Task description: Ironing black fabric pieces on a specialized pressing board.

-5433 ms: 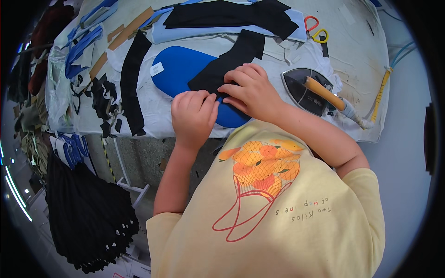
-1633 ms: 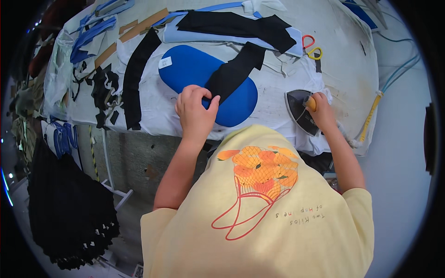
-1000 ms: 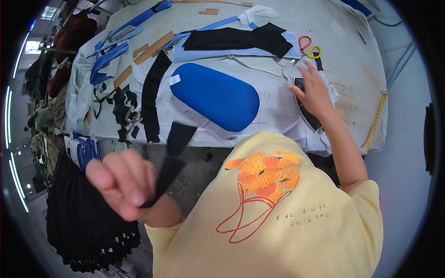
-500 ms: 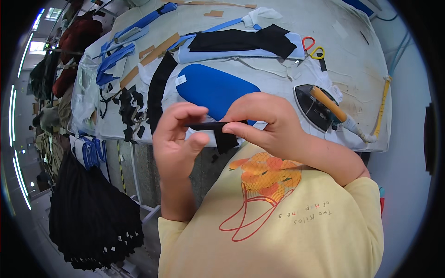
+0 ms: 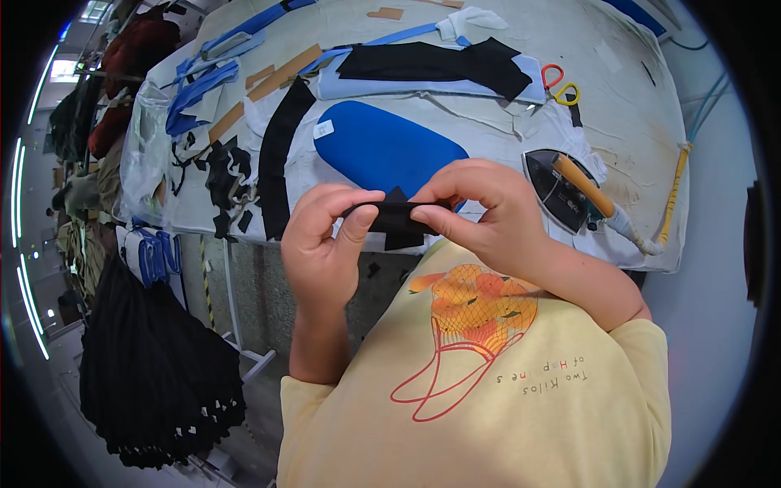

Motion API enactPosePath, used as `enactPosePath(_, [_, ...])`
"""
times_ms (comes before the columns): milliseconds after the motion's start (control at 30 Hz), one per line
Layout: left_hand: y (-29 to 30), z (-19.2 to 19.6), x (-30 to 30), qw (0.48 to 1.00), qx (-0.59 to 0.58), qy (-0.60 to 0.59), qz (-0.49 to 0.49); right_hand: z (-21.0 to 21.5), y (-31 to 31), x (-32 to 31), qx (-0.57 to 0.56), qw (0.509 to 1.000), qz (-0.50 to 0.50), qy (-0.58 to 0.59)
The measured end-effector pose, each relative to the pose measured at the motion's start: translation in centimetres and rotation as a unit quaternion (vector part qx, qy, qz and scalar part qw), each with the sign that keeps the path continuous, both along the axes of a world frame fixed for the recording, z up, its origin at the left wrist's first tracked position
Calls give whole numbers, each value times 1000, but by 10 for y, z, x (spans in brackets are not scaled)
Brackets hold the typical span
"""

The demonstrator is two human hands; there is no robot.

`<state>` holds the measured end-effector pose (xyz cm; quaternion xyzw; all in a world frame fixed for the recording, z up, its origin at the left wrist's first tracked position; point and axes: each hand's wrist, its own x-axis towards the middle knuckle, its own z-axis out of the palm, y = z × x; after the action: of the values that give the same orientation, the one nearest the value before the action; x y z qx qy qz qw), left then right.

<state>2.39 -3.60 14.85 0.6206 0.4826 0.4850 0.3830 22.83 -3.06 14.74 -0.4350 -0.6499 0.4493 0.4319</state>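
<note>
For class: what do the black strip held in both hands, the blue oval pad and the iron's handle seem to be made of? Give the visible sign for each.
Black strip: probably thin matte fabric, since it folds flat between the left hand and right hand.
Blue oval pad: likely cloth-covered padding, with an even, dull, slightly domed surface.
Iron's handle: looks like wood, tan and smooth, though plastic is possible.

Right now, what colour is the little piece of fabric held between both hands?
Black: the fabric strip pinched between left hand and right hand, seen in the head view.
</note>
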Motion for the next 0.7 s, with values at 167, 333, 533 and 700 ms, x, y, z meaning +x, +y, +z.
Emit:
enactPosePath(167, [4, -10, -3, 989, 126, 79, 26, -1, 0, -3, -5, 1000, 19, 14])
enactPosePath(333, [-20, 17, -6, 966, 205, 145, 61, 19, -6, 1, -73, 986, 107, 102])
enactPosePath(533, [38, -41, 9, 977, -104, 186, 3, -52, 19, 2, -347, 937, 30, -27])
enactPosePath(700, [65, -133, 26, 958, 28, 284, 30, -120, 34, 2, -61, 947, -87, -304])
